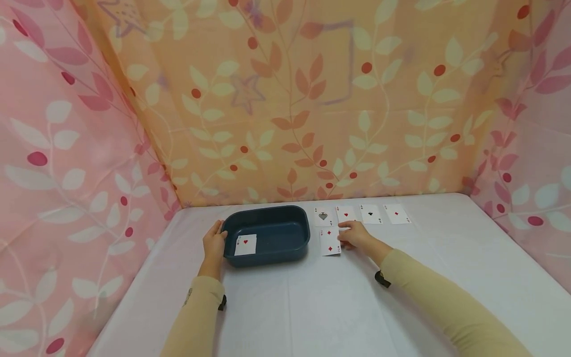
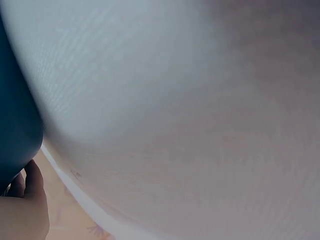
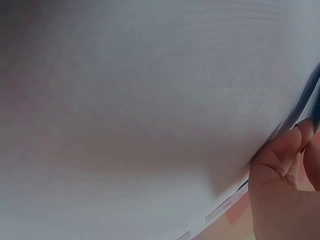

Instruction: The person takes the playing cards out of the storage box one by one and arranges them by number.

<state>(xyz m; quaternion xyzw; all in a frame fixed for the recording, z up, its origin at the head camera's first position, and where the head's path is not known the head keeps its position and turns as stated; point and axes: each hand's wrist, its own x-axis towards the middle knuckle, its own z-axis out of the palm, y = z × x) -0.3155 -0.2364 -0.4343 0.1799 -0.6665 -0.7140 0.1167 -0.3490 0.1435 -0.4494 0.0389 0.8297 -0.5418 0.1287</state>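
Observation:
My left hand (image 1: 214, 244) grips the left end of a dark blue rectangular tub (image 1: 271, 258), with the thumb at the rim. In the left wrist view, the fingers (image 2: 34, 180) lie against the tub's wall. Inside the tub, at the front left, is a white playing card (image 1: 250, 247) with a red heart. To the right of the tub my right hand (image 1: 357, 235) pinches the right edge of a two of diamonds (image 1: 329, 242). The right wrist view shows the thumb (image 3: 280, 152) and fingers close together; the card is mostly hidden there.
Behind the two of diamonds is a row of aces: spades (image 1: 323, 216), hearts (image 1: 345, 213), clubs (image 1: 371, 214) and diamonds (image 1: 396, 214). A white cloth (image 1: 285, 317) covers the table. Patterned fabric walls (image 1: 294, 99) stand at the back and both sides.

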